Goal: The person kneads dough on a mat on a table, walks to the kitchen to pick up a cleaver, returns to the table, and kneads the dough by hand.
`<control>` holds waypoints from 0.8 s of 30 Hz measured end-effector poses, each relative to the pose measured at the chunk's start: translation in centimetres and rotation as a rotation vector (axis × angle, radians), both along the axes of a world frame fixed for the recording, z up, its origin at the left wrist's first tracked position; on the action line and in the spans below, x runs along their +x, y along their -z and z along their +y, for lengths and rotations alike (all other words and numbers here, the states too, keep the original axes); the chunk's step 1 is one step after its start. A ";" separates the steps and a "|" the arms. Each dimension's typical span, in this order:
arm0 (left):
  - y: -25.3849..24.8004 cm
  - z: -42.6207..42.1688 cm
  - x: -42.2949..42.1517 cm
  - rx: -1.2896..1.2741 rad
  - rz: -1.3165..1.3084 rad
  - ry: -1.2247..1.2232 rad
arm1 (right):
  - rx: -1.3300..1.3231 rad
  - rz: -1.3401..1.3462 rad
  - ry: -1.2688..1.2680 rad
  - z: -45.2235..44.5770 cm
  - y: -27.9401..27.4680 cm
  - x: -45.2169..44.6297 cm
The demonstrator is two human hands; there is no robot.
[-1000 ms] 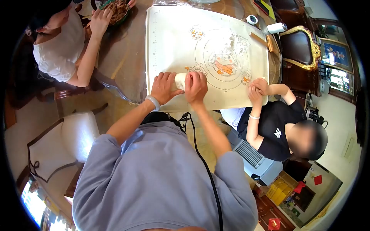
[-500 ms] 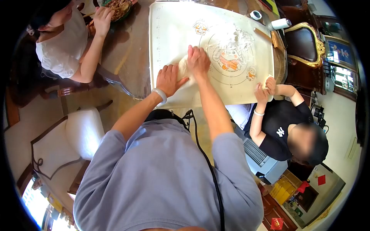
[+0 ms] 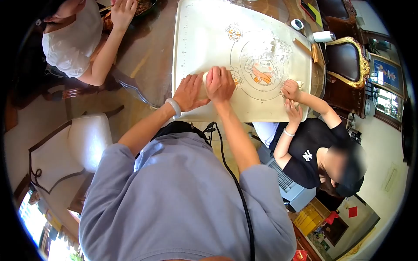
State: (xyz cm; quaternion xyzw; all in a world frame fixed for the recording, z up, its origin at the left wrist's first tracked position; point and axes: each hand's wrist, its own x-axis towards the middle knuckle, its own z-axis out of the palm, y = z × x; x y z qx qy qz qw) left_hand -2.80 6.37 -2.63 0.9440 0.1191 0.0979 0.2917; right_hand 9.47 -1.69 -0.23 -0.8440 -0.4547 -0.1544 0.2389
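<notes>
Head view shows dough [image 3: 203, 90] between both grips [image 3: 190, 93] [image 3: 220, 85].

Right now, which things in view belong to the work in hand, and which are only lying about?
Likely in the work: pale dough, left hand, right hand, printed mat, white powder.
Seemingly just lying about: white cylinder, white round object.

A white NY logo [image 3: 307, 155] marks the black shirt [image 3: 321, 135]; print on the mat [image 3: 209, 43] seems too small to read.
</notes>
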 end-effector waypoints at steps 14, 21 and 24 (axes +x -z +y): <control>-1.1 -0.4 0.9 -0.229 0.041 -0.123 | -0.116 0.678 -0.005 1.9 -1.1 3.4; 0.1 -0.4 0.5 -0.107 -0.028 0.032 | -0.067 0.027 -0.050 -0.3 -1.6 -1.7; -0.7 0.1 0.0 -0.230 -0.031 -0.031 | -0.127 -0.007 -0.134 1.7 0.1 0.3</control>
